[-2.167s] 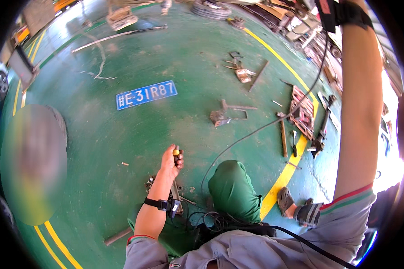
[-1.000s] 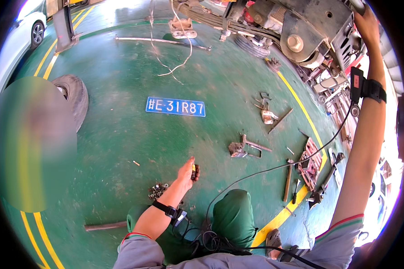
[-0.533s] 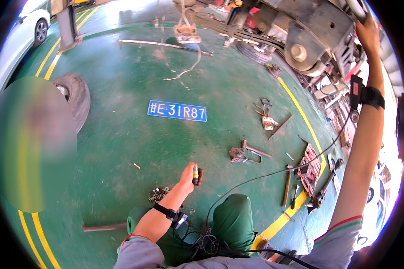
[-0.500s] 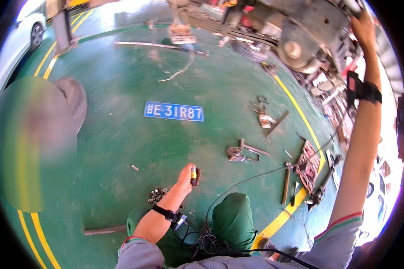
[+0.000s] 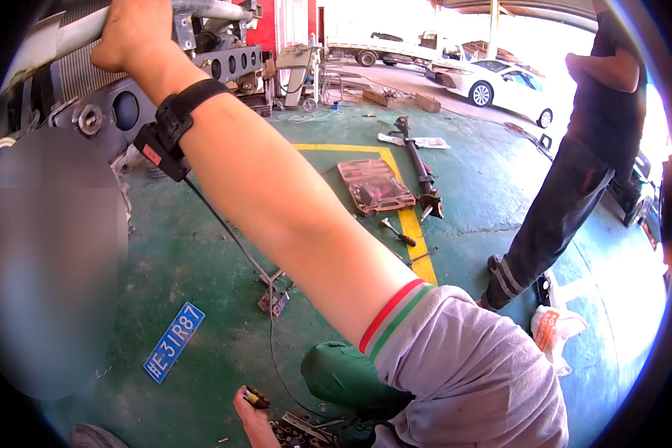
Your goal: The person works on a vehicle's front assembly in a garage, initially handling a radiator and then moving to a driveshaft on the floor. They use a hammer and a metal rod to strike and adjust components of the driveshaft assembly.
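Note:
My right arm stretches up across the view, and my right hand [image 5: 138,41] is closed round a pale grey metal pipe [image 5: 71,33] at the top left; its fingertips are partly hidden. A black strap with a small device [image 5: 164,142] sits on that wrist, with a cable hanging from it. Low down near the floor, my left hand [image 5: 252,414] grips a short tool with a black and yellow handle [image 5: 257,399]; its working end is not clear. Beside that hand lies a pile of small metal parts [image 5: 299,431]. My green-clad knee [image 5: 347,373] is close by.
A blue number plate [image 5: 174,342] and a metal clamp-like part [image 5: 273,299] lie on the green floor. Further off are an opened tool case [image 5: 373,187], a hammer [image 5: 398,233] and a shock absorber [image 5: 420,168]. Another person [image 5: 575,172] stands at the right, near a plastic bag [image 5: 556,336].
The view has swung to the right, bringing the standing person and the white car into sight. My right hand stays up on the pipe; my left hand still holds the tool.

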Motion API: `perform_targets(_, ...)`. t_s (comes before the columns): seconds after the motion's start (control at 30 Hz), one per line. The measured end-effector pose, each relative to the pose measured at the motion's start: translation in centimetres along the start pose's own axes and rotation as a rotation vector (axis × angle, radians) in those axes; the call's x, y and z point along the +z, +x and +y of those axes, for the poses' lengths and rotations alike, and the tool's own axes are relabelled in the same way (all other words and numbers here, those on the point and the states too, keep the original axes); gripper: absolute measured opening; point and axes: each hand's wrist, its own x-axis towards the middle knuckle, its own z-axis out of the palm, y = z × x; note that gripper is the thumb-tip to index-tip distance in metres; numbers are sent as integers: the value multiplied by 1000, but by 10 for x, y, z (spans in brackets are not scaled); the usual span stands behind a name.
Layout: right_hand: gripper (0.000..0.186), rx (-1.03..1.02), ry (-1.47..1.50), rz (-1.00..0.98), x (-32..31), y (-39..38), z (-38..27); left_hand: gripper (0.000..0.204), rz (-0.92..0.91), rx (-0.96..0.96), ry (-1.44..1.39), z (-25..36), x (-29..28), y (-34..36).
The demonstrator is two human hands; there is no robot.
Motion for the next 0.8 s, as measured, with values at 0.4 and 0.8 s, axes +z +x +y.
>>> perform_targets(0.4, 89, -47, 34, -11, 22, 12, 1, 24, 202, 36, -16, -9, -13, 19)
perform_targets(0.8, 89, -96, 90, 11, 18, 10, 1, 38, 204, 80, -111, -12, -5, -10)
